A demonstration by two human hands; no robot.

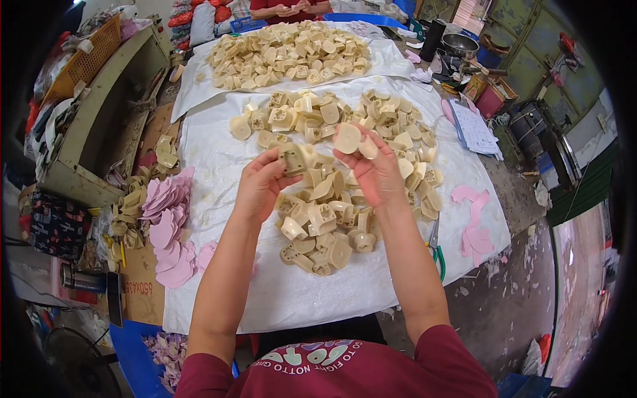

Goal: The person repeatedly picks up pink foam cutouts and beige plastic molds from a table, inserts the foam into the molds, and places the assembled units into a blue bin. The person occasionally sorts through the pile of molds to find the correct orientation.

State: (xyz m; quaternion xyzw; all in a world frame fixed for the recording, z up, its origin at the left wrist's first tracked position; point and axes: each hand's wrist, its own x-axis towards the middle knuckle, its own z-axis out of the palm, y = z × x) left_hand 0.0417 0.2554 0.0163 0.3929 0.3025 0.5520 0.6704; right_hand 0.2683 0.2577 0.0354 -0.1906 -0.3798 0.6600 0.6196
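My left hand pinches a beige plastic shoe heel between thumb and fingers, its face with small holes turned up. Close by, my right hand grips another heel with a smooth rounded flat face. A second beige piece shows beside it in the same hand; whether the two are separate cannot be told. Both hands are raised over a loose pile of similar heels, some on their sides and some upright. More heels lie just beyond my right hand.
A larger heap of heels covers the far table, where another person's hands are. Pink cut pieces lie at left, more pink strips at right. Green-handled scissors rest by my right forearm. A blue tub stands below left.
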